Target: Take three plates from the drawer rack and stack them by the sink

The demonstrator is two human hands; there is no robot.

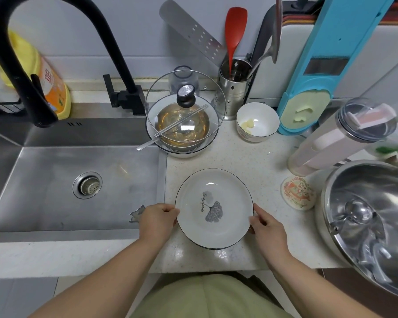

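A white plate (pixel 214 208) with a thin dark rim and a grey ginkgo-leaf print lies on the speckled counter (pixel 251 161), just right of the steel sink (pixel 55 180). My left hand (pixel 157 220) grips its left rim and my right hand (pixel 265 223) grips its right rim. Whether more plates lie under it I cannot tell. The drawer rack is out of view.
Behind the plate stand stacked bowls under a glass lid (pixel 182 115) with chopsticks, a small white bowl (pixel 257 121) and a utensil holder (pixel 233 88). A large steel bowl (pixel 365 226), a coaster (pixel 298 192) and a tilted container (pixel 345 136) crowd the right. A black faucet (pixel 32 65) arches over the sink.
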